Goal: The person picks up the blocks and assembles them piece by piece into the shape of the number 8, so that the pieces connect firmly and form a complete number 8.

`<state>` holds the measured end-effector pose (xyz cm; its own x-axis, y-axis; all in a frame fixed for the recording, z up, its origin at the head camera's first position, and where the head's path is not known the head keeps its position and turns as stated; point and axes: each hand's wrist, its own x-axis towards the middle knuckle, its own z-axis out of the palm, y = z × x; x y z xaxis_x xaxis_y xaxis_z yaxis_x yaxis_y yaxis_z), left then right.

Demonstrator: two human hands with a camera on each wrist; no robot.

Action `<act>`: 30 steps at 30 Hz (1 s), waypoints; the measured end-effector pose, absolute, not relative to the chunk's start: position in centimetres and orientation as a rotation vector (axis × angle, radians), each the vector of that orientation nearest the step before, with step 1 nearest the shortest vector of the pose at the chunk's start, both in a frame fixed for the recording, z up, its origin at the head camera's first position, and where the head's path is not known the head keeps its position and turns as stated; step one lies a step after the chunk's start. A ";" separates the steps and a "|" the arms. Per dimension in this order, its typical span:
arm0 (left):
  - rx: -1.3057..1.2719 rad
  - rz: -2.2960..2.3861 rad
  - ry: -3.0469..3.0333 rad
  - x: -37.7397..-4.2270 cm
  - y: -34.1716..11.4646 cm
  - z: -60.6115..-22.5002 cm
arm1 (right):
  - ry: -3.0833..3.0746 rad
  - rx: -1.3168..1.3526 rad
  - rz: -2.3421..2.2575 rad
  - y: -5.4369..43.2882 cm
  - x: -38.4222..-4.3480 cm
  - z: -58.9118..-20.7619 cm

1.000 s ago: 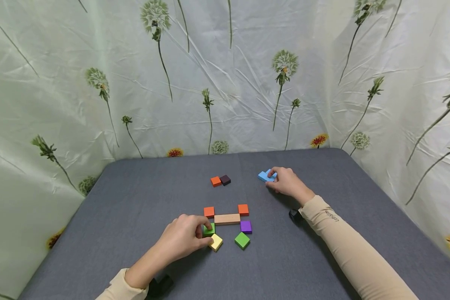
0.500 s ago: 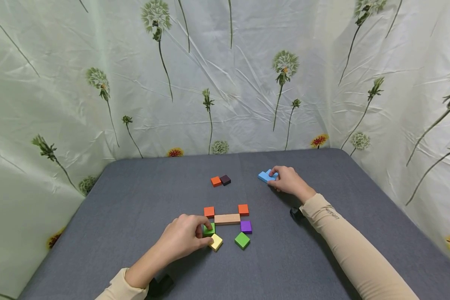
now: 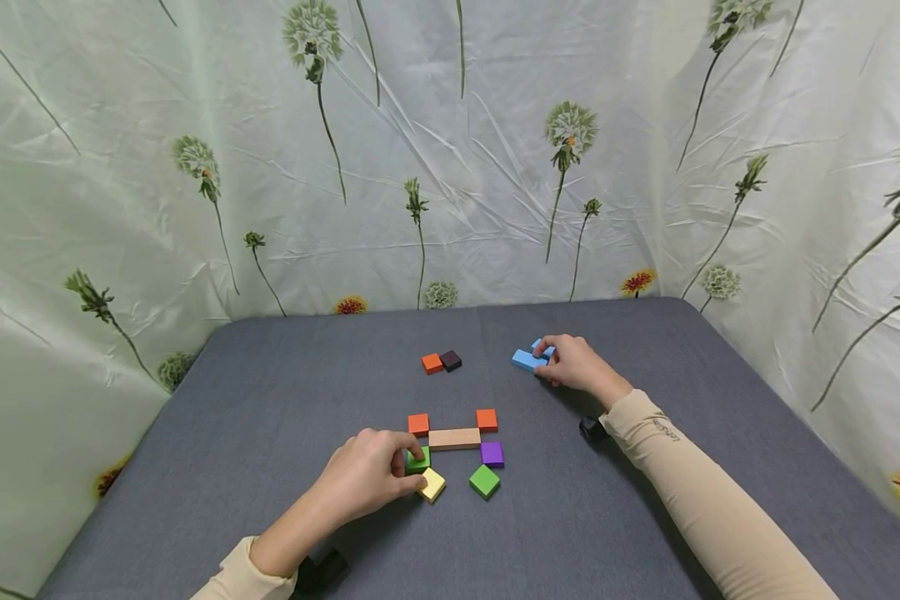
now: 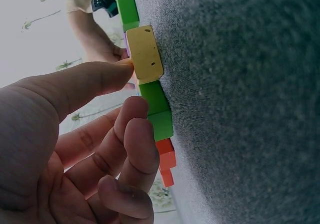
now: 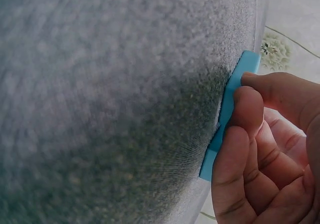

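Near the back right, my right hand [image 3: 579, 363] pinches a long light blue block [image 3: 527, 361] between thumb and forefinger, low on the cloth. A second light blue block [image 3: 537, 342] lies just behind it, partly covered by the fingers. My left hand [image 3: 363, 468] rests at the front of the block arrangement, fingers loosely bent. Its thumb tip touches a yellow block [image 4: 145, 54] in the left wrist view, and the forefinger is over a green block [image 3: 422, 461]. A natural wood bar [image 3: 454, 438] lies behind, between two orange-red blocks, one on the left [image 3: 417, 424] and one on the right [image 3: 487, 419].
Right of the left hand are a purple block [image 3: 492, 454] and another green block [image 3: 484, 482], turned at an angle. Further back, an orange block [image 3: 432, 363] sits against a dark block [image 3: 451, 360]. A flower-print curtain [image 3: 487, 150] hangs behind the grey cloth-covered table [image 3: 307, 367].
The long blue block has slid slightly left and toward the front, and a gap shows between it and the other blue block. My left hand stays still.
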<state>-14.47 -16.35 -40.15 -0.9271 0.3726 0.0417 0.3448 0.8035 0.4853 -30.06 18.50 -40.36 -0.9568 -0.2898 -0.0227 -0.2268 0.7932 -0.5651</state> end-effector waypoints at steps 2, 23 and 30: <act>0.586 0.772 2.930 -14.5 -16.4 -40.2 | 2.869 -0.430 -0.894 18.5 -30.0 -40.4; 0.591 0.766 2.922 -14.6 -16.5 -40.2 | 2.796 -0.533 -0.841 18.3 -29.1 -40.3; 0.594 0.782 2.925 -14.5 -16.4 -40.1 | 2.828 -0.467 -0.824 18.5 -29.1 -40.5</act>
